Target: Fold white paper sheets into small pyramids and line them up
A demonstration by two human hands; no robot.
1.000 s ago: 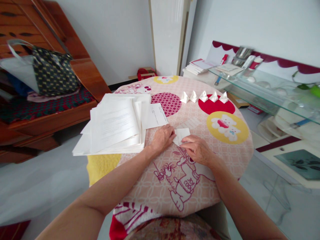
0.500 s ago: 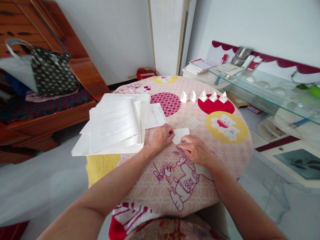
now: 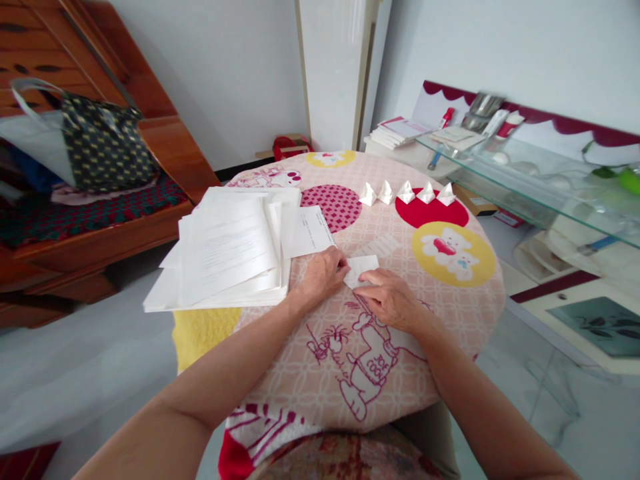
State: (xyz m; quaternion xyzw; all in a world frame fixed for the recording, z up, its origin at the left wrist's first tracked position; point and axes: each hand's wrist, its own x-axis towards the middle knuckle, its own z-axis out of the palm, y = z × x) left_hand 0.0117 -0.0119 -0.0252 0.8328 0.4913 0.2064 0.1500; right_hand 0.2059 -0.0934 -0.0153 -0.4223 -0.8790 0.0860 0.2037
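A small piece of white paper (image 3: 362,268) lies on the patterned cloth between my two hands. My left hand (image 3: 325,272) has its fingers closed at the paper's left edge. From the right, my right hand (image 3: 387,297) grips the paper's lower right edge with thumb and fingers. Left of my hands is a stack of white sheets (image 3: 227,247), and a printed sheet (image 3: 307,230) sticks out from it towards my left hand. Several small folded paper shapes (image 3: 407,193) stand in a row at the table's far right side.
A round table with a pink cartoon tablecloth (image 3: 320,373) is in front of me. To the right stands a glass-topped cabinet (image 3: 540,187) with books (image 3: 397,132) and containers. A wooden bench (image 3: 165,160) at the left bears a patterned bag (image 3: 103,140).
Almost nothing differs. Both hands stay at the small paper in nearly the same pose; the row of folded shapes and the stack have not moved.
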